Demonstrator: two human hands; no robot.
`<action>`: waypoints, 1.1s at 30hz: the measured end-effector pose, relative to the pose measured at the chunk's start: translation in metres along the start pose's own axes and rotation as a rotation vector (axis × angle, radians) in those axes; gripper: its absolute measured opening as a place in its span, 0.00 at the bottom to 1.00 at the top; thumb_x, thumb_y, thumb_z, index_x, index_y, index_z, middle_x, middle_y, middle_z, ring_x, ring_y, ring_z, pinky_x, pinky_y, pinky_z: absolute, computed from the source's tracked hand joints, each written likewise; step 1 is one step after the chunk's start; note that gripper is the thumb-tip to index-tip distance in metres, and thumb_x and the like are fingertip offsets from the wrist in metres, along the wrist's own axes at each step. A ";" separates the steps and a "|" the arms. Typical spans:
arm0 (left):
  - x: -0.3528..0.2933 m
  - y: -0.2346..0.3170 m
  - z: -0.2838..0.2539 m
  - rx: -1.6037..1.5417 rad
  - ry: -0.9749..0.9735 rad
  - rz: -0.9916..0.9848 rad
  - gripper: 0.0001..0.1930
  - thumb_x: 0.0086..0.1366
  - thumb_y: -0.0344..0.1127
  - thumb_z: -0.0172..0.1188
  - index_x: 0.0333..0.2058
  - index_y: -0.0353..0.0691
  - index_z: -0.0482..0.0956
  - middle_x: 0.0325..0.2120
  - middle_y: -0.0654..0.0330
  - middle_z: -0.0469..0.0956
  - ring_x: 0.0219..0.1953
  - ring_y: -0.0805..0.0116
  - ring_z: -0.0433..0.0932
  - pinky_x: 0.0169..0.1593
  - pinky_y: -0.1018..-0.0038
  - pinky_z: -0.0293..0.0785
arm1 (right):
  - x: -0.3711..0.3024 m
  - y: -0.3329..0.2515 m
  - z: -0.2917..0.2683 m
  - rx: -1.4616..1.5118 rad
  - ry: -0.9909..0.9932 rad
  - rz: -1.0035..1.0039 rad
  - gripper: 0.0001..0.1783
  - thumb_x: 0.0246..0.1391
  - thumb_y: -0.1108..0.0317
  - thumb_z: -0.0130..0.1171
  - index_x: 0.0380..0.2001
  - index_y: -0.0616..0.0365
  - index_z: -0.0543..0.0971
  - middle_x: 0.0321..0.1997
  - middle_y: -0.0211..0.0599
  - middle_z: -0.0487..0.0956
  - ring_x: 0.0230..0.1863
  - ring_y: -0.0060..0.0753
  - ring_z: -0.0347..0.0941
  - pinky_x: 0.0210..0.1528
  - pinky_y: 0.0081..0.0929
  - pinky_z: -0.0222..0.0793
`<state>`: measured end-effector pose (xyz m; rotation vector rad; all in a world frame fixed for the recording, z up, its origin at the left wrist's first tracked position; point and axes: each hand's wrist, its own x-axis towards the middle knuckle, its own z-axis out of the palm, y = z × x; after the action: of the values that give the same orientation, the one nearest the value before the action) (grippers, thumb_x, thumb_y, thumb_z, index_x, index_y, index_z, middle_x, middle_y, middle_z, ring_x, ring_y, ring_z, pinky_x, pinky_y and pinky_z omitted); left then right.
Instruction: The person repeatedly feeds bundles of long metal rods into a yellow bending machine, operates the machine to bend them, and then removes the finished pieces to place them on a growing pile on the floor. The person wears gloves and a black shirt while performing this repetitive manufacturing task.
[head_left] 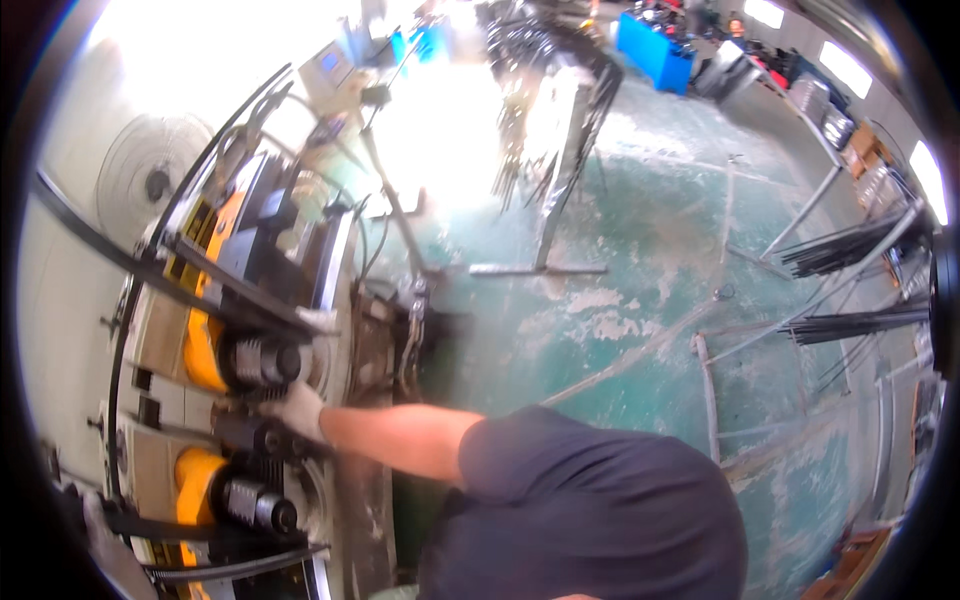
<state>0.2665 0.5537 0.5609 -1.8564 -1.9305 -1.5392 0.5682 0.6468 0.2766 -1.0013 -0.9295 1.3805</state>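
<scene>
Our left hand (108,545), gloved, sits dim at the lower left of the frame, close to a dark lower bar (225,574) that runs rightward, nearly level; whether its fingers are wrapped round anything we cannot tell. Above, at the upper left, a fan (155,185) stands by the pale wall, and a longer dark bar (95,232) slants down rightward across the machine. Next come two yellow housings (204,350), one above the other, and between them a dark cylinder (250,436), its long axis running left to right. Our right hand (300,411), white-gloved, is the nearer one, just above and right of that cylinder; its fingertips blur into the dark parts, so we cannot tell if they are clamped on something. Beneath our forearm lies the machine's worn, brownish edge (365,505). Farther right we see a scuffed green floor (640,290), a rod-laden rack (550,215) at upper middle, and black rods (855,324) at the right.
</scene>
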 end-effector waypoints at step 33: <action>-0.030 -0.024 -0.124 0.563 -0.340 0.085 0.22 0.74 0.28 0.52 0.62 0.58 0.78 0.55 0.59 0.82 0.57 0.64 0.82 0.65 0.68 0.78 | 0.036 0.066 0.001 0.194 -0.272 0.229 0.13 0.54 0.72 0.67 0.41 0.67 0.82 0.36 0.35 0.84 0.36 0.27 0.75 0.42 0.31 0.71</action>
<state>0.1860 0.4564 0.5901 -1.9717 -2.0833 -0.5793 0.5454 0.6790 0.2125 -0.8027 -0.8768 1.7969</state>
